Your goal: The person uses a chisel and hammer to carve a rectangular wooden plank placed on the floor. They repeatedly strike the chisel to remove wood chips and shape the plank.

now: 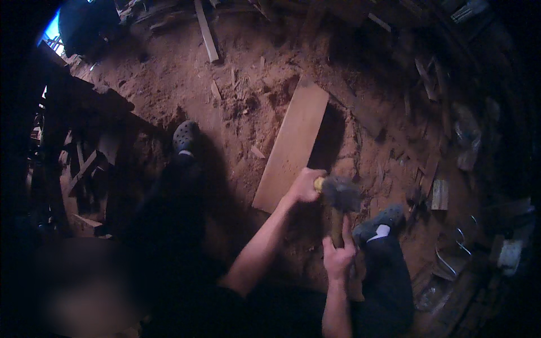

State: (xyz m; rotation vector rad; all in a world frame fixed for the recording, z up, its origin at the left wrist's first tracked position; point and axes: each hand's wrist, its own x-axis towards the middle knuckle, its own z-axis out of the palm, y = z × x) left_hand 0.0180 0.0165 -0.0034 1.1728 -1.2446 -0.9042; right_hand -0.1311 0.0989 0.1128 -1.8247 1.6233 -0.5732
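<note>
My left hand (307,186) is closed in a fist beside the right edge of a long, pale wooden board (292,149). From that fist sticks the yellow end (319,183) of a tool; the rest of it is hidden, so its kind is unclear. My right hand (339,258) grips the brownish handle (337,228) of a hammer, forefinger stretched along it. The hammer's dark grey head (341,194) is blurred and appears right beside the yellow end; contact cannot be made out. The board slants away over the reddish-brown ground, a dark shadow along its right side.
My shoes (186,137) stand wide apart on loose dirt (169,84). A narrow wooden strip (206,31) lies at the far side. Scrap wood (84,174) is heaped at left. Clear plastic (466,135), a pale block (440,195) and bent wire (448,262) lie at right.
</note>
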